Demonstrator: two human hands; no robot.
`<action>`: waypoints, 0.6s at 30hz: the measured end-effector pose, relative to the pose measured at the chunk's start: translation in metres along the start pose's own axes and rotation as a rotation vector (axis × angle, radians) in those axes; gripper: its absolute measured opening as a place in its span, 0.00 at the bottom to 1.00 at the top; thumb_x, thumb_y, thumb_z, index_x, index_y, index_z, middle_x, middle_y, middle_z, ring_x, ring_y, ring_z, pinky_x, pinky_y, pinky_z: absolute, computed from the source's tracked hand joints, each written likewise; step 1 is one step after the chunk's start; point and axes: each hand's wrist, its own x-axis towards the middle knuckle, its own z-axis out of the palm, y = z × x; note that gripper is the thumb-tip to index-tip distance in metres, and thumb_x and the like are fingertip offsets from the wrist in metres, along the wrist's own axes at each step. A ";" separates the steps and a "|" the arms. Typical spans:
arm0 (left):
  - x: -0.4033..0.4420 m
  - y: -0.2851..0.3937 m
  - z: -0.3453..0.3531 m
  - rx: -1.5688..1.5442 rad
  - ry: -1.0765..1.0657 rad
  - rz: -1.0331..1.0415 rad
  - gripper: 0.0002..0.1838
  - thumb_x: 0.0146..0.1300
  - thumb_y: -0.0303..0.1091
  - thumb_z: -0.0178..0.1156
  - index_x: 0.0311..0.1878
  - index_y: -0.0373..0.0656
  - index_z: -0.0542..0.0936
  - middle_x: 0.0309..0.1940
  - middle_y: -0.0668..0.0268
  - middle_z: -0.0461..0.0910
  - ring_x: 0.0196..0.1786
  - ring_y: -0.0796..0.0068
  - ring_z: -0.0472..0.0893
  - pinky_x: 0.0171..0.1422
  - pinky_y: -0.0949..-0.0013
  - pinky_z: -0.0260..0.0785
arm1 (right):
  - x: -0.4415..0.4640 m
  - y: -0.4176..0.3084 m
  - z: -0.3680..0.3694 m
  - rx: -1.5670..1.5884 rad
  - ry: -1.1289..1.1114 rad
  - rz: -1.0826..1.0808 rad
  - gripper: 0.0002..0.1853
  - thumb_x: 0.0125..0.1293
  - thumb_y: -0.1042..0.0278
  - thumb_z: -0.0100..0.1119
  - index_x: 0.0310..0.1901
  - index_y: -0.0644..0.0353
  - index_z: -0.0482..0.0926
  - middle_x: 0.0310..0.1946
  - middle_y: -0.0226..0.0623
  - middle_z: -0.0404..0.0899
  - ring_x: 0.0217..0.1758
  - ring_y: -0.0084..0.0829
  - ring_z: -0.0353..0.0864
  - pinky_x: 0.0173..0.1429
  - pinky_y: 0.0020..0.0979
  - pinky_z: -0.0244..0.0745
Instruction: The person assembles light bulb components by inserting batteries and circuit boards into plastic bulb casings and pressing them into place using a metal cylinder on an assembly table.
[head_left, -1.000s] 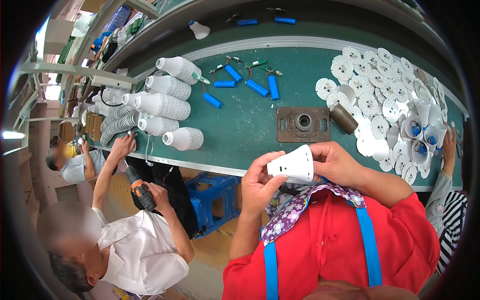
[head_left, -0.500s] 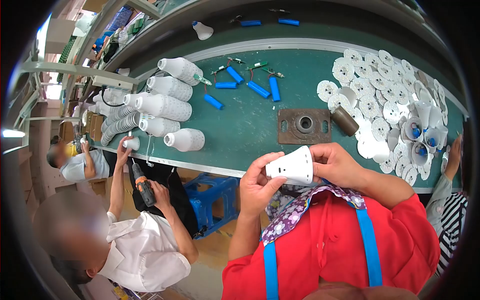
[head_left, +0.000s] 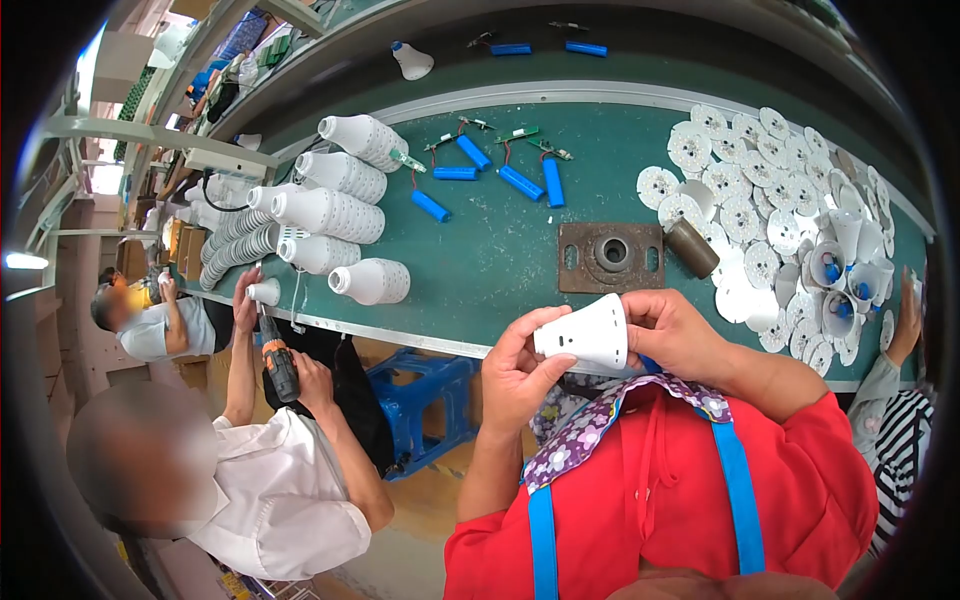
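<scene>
A white cone-shaped housing [head_left: 585, 336] is held sideways near the table's front edge, its wide end to the right. My left hand [head_left: 522, 368] grips the narrow end between thumb and fingers. At the wide rim, my right hand [head_left: 668, 330] is closed around something blue [head_left: 650, 365], mostly hidden by the fingers. Just beyond my hands lies a brown metal fixture [head_left: 611, 256] with a round socket, and a brown metal cylinder [head_left: 691, 248] rests at its right.
Stacked white housings [head_left: 345, 180] stand at the left, blue batteries [head_left: 521, 183] with circuit boards behind. White round discs [head_left: 740, 218] pile at the right. A co-worker at the left holds a drill [head_left: 280, 368]; another person's hand [head_left: 908, 318] is far right. A blue stool [head_left: 425, 405] stands below.
The co-worker at the left now holds a small white cone and has brought the drill up to it. My hands and the housing have barely moved; the view has shifted slightly.
</scene>
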 end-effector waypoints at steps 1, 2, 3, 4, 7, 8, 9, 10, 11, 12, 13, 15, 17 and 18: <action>-0.001 0.000 0.000 0.006 0.002 -0.015 0.25 0.52 0.18 0.62 0.55 0.32 0.70 0.52 0.57 0.74 0.53 0.72 0.74 0.57 0.70 0.68 | 0.000 0.000 0.001 0.009 0.003 0.006 0.12 0.62 0.74 0.52 0.46 0.65 0.76 0.27 0.27 0.76 0.26 0.15 0.69 0.29 0.19 0.65; -0.001 0.000 0.000 0.012 0.003 -0.029 0.25 0.51 0.18 0.62 0.55 0.32 0.70 0.53 0.56 0.74 0.54 0.71 0.74 0.58 0.69 0.66 | 0.000 -0.001 0.001 0.016 0.006 0.011 0.12 0.62 0.74 0.52 0.47 0.65 0.76 0.27 0.27 0.75 0.26 0.15 0.69 0.29 0.19 0.65; 0.000 -0.001 0.000 0.001 0.005 -0.019 0.25 0.51 0.18 0.62 0.55 0.32 0.70 0.53 0.56 0.74 0.54 0.71 0.74 0.58 0.69 0.66 | 0.001 -0.001 0.000 0.015 -0.008 0.008 0.12 0.62 0.74 0.52 0.47 0.65 0.76 0.27 0.28 0.76 0.26 0.15 0.69 0.29 0.20 0.65; 0.001 -0.003 -0.001 -0.010 0.008 -0.013 0.25 0.51 0.17 0.62 0.55 0.32 0.70 0.53 0.56 0.74 0.54 0.71 0.74 0.58 0.69 0.66 | 0.001 -0.001 -0.001 0.017 -0.021 0.007 0.12 0.62 0.74 0.52 0.47 0.65 0.76 0.27 0.28 0.76 0.26 0.15 0.69 0.30 0.20 0.65; 0.002 -0.004 -0.002 -0.017 0.001 -0.007 0.25 0.50 0.17 0.61 0.55 0.32 0.70 0.53 0.56 0.74 0.54 0.70 0.74 0.58 0.69 0.66 | 0.000 -0.003 -0.003 -0.028 -0.021 0.013 0.12 0.62 0.73 0.52 0.47 0.65 0.77 0.28 0.28 0.76 0.27 0.15 0.70 0.31 0.20 0.66; 0.002 -0.003 -0.002 -0.015 -0.002 -0.006 0.25 0.50 0.16 0.61 0.55 0.32 0.70 0.53 0.56 0.74 0.54 0.70 0.74 0.58 0.69 0.66 | 0.000 -0.004 -0.003 -0.053 -0.015 0.017 0.12 0.63 0.73 0.52 0.46 0.65 0.77 0.28 0.28 0.76 0.27 0.16 0.70 0.31 0.20 0.66; 0.003 -0.004 -0.003 0.003 -0.006 0.004 0.25 0.50 0.17 0.62 0.55 0.32 0.70 0.53 0.56 0.74 0.54 0.70 0.74 0.58 0.69 0.66 | 0.000 -0.003 -0.003 -0.055 -0.026 0.008 0.12 0.63 0.73 0.52 0.47 0.65 0.77 0.28 0.28 0.76 0.28 0.16 0.70 0.31 0.20 0.66; 0.003 -0.006 -0.004 0.021 -0.009 0.012 0.25 0.50 0.17 0.62 0.54 0.32 0.70 0.53 0.57 0.74 0.54 0.70 0.74 0.58 0.70 0.66 | -0.001 -0.002 -0.004 -0.056 -0.037 0.000 0.12 0.63 0.72 0.52 0.47 0.65 0.77 0.28 0.28 0.76 0.28 0.16 0.70 0.32 0.21 0.67; 0.003 -0.007 -0.005 0.039 -0.014 0.019 0.25 0.50 0.17 0.62 0.54 0.32 0.71 0.53 0.57 0.74 0.53 0.70 0.74 0.58 0.70 0.66 | -0.001 0.000 -0.005 -0.055 -0.047 -0.009 0.12 0.63 0.72 0.52 0.47 0.65 0.77 0.29 0.28 0.76 0.29 0.16 0.71 0.33 0.21 0.67; 0.003 -0.007 -0.005 0.060 -0.010 0.034 0.25 0.50 0.17 0.62 0.54 0.31 0.71 0.52 0.57 0.74 0.53 0.70 0.74 0.58 0.70 0.67 | 0.000 0.003 -0.008 -0.059 -0.065 -0.021 0.12 0.64 0.71 0.52 0.47 0.65 0.77 0.29 0.28 0.76 0.30 0.16 0.71 0.34 0.21 0.67; 0.003 -0.006 -0.005 0.081 -0.006 0.051 0.25 0.50 0.17 0.63 0.54 0.31 0.71 0.52 0.57 0.74 0.53 0.70 0.74 0.57 0.70 0.67 | 0.001 0.008 -0.012 -0.064 -0.084 -0.033 0.12 0.64 0.71 0.52 0.47 0.65 0.77 0.30 0.28 0.76 0.31 0.17 0.71 0.34 0.22 0.68; 0.003 -0.005 -0.006 0.130 0.006 0.071 0.25 0.49 0.17 0.63 0.54 0.31 0.72 0.52 0.57 0.73 0.53 0.70 0.74 0.57 0.70 0.67 | 0.002 0.012 -0.016 -0.012 -0.114 -0.040 0.12 0.64 0.69 0.53 0.47 0.64 0.77 0.32 0.29 0.77 0.32 0.18 0.72 0.36 0.23 0.68; 0.002 -0.004 -0.007 0.187 0.021 0.077 0.25 0.49 0.17 0.64 0.53 0.31 0.72 0.52 0.57 0.73 0.52 0.71 0.74 0.57 0.70 0.67 | 0.002 0.013 -0.018 0.104 -0.132 -0.030 0.12 0.63 0.68 0.55 0.46 0.64 0.77 0.34 0.30 0.78 0.34 0.19 0.72 0.38 0.25 0.70; 0.002 -0.004 -0.009 0.257 0.006 0.110 0.26 0.48 0.17 0.64 0.54 0.32 0.72 0.52 0.57 0.73 0.52 0.70 0.74 0.57 0.70 0.67 | 0.002 0.012 -0.014 -0.002 -0.101 -0.088 0.13 0.63 0.67 0.56 0.46 0.64 0.77 0.35 0.30 0.78 0.35 0.20 0.73 0.40 0.26 0.70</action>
